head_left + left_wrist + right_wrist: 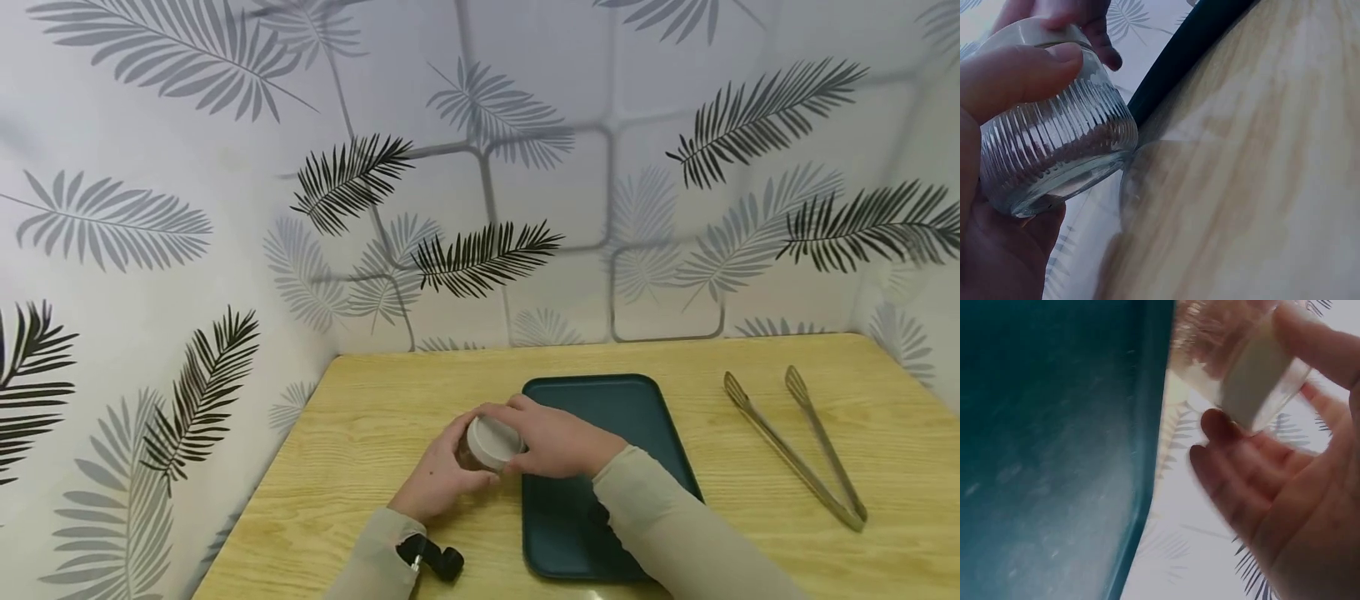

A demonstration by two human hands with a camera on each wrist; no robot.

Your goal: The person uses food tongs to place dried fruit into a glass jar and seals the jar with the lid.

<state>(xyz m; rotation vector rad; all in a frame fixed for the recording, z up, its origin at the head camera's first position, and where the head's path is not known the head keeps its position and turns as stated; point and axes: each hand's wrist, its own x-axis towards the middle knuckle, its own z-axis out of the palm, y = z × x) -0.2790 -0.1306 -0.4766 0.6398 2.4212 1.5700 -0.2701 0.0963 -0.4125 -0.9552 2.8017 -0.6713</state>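
Between both hands is a ribbed clear glass jar [1063, 134] with reddish-brown contents and a pale lid [495, 442]. My left hand [441, 477] grips the jar's side, its thumb across the glass just below the lid in the left wrist view. From the other side, my right hand [558, 440] holds the lid at its rim with curled fingers and thumb, as the right wrist view also shows. The jar is close over the wooden table, just left of a dark green tray [607, 400].
Metal tongs [798, 462] lie spread on the table [360, 467], right of the tray. My right forearm crosses over the tray. A black wrist mount [431, 557] sits at my left cuff. Leaf-patterned walls [525, 300] border the table at the back and left.
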